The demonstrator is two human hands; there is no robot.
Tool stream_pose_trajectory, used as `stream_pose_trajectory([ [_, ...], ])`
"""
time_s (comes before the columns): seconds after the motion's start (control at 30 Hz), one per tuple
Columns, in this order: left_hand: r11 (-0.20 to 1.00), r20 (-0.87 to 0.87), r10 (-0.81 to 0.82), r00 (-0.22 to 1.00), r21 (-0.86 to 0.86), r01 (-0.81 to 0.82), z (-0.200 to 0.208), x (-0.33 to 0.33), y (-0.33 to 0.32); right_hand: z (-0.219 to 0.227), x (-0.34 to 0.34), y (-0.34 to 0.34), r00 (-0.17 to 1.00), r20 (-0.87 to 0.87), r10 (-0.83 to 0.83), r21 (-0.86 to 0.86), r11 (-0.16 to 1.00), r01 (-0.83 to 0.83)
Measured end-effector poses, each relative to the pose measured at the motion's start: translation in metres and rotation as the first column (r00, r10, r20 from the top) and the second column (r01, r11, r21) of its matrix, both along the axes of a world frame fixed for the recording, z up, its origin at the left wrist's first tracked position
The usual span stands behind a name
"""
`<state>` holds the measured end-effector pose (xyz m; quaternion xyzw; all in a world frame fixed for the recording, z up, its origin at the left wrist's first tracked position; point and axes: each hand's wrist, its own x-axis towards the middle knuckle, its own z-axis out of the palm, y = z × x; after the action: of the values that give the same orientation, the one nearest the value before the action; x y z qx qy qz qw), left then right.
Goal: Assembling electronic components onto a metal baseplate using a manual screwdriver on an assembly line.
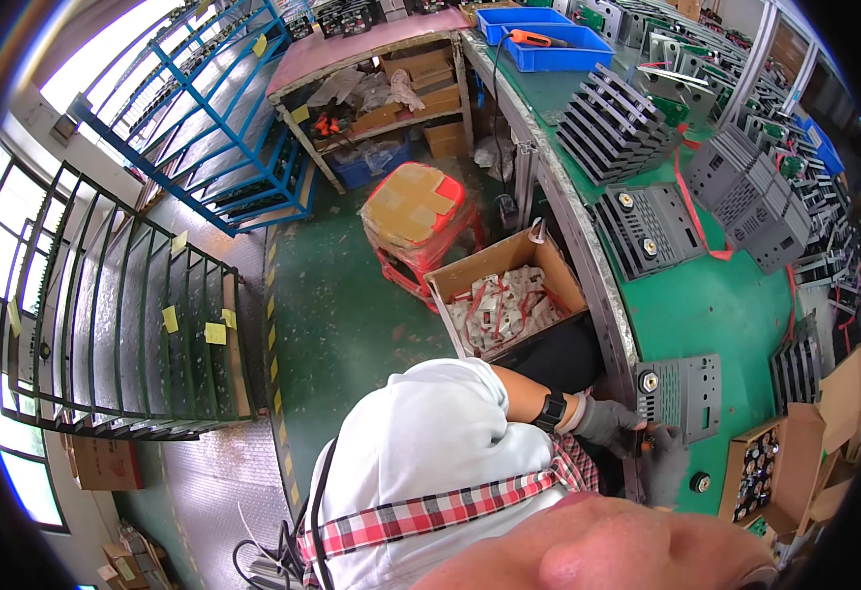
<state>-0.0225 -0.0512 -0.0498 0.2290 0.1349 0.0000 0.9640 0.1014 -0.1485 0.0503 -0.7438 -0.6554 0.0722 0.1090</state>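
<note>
My left hand (602, 421), in a grey glove with bare fingertips, reaches to the lower left corner of a grey metal panel (704, 379). Its fingers are closed, but what they pinch is hidden. Just below, my grey-gloved right hand (666, 470) is curled and slightly blurred. A small black and orange part (647, 444) shows between the two hands, seemingly in the right hand's fingers. The panel lies on the green bench, with slots, holes and a round brass-centred fitting (649, 382) at its left. A loose black round fitting (700, 482) lies right of my right hand.
An open carton (784, 472) of round fittings stands at the right. Farther along the bench are another panel (652, 231), stacked grey panels (617, 123), a red strap (688, 197) and blue bins (558, 49). Below the bench edge are a carton (450, 295) and a red stool (415, 211).
</note>
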Motion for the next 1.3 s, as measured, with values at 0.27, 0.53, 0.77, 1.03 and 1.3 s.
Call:
stream_pose_trajectory([
  [0.27,0.959,0.050,0.010,0.999,0.284,-0.024,0.000,0.000,-0.001,-0.023,0.011,0.005,0.987,0.083,-0.140,-0.066,0.987,0.145],
  [0.53,0.883,0.154,0.022,0.988,0.461,-0.092,-0.026,0.008,-0.001,-0.030,0.012,-0.006,0.987,-0.052,-0.152,0.286,0.945,0.160],
  [0.77,0.419,0.134,-0.002,0.991,0.900,-0.121,-0.026,0.006,0.001,-0.031,0.014,-0.014,0.991,-0.057,-0.125,0.244,0.960,0.135],
  [1.03,0.761,0.131,0.000,0.991,0.643,-0.085,-0.007,0.003,-0.002,-0.018,0.011,-0.016,0.999,-0.033,-0.022,0.307,0.951,0.031],
  [1.3,0.845,0.204,0.025,0.979,0.519,-0.130,-0.024,0.005,-0.003,-0.025,0.005,-0.017,0.998,-0.020,-0.051,0.207,0.977,0.054],
])
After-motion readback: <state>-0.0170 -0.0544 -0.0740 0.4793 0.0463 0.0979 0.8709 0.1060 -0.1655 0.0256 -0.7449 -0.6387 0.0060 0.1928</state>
